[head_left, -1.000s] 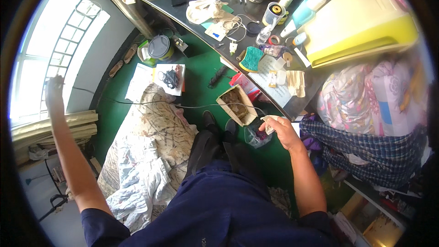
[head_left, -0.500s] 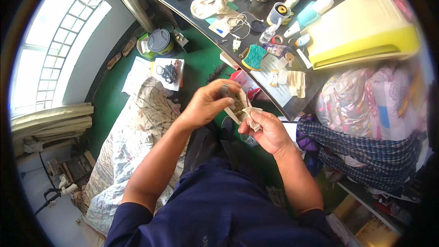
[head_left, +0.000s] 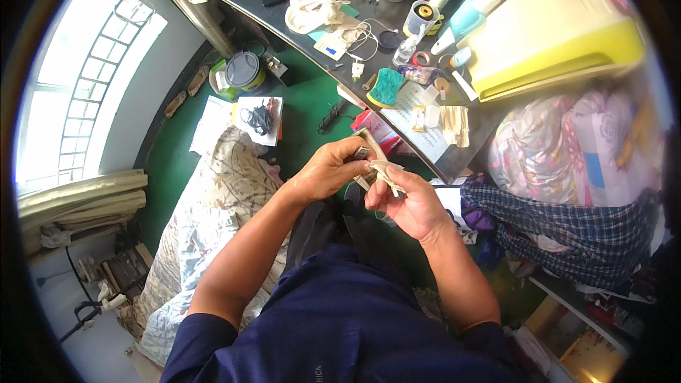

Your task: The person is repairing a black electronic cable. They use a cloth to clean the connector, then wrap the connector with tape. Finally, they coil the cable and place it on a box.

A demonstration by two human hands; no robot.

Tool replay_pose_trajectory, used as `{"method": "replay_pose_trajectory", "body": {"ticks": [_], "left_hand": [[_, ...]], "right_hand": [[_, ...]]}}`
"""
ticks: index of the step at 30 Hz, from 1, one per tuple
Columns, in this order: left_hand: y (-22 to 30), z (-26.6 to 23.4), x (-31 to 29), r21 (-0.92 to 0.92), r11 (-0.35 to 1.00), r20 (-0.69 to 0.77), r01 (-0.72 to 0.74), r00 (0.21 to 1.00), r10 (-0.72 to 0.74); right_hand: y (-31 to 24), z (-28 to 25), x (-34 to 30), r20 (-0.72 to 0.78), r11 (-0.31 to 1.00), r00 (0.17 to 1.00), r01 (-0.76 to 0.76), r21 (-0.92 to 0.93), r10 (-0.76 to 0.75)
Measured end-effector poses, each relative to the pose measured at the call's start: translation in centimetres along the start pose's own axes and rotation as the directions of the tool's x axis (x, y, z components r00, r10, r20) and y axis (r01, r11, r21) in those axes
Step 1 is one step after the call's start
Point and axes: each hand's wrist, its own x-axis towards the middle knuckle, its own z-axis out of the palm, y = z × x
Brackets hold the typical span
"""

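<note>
In front of my body, above the floor, my left hand (head_left: 332, 169) is closed around a small open box (head_left: 372, 143) with thin, pale brown walls. The fingers hide most of its inside. A small grey piece, too small to identify, shows at these fingers. My right hand (head_left: 413, 207) pinches a crumpled off-white cloth (head_left: 387, 173) between thumb and fingers. The cloth lies against the near right side of the box, and the left thumb tip meets its edge.
The dark table (head_left: 454, 163) has a corner just beyond my right hand. On it are a green sponge (head_left: 386, 88), a folded beige cloth (head_left: 455, 125), bottles and a yellow-cream bin (head_left: 560, 35). A draped patterned cover (head_left: 220, 198) lies to the left, bundled bedding (head_left: 567, 163) to the right.
My left hand has come down and right, its thumb now reaching the cloth. The right hand stays nearly in place with the cloth pinched. The view has shifted slightly.
</note>
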Motion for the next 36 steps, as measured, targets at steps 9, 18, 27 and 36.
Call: {"method": "replay_pose_trajectory", "body": {"ticks": [9,18,27,36], "left_hand": [[0.2,0.1,-0.5,0.1,0.993,-0.021,0.067,0.998,-0.065],[1.4,0.3,-0.7,0.284,0.951,-0.06,0.125,0.992,-0.112],[1.5,0.9,-0.9,0.362,0.929,-0.125,0.081,0.991,-0.038],[2.1,1.5,-1.3,0.393,0.919,-0.162,0.029,0.986,0.038]], "right_hand": [[0.0,-1.1,0.1,-0.074,0.984,0.997,0.021,-0.179,-0.034],[0.9,-3.1,0.7,-0.095,0.885,0.938,0.276,-0.374,-0.332],[0.7,-2.7,-0.4,0.124,0.352,0.818,0.372,-0.859,-0.561],[1.3,-1.7,-0.8,0.212,0.047,0.677,0.342,-0.938,-0.705]]}}
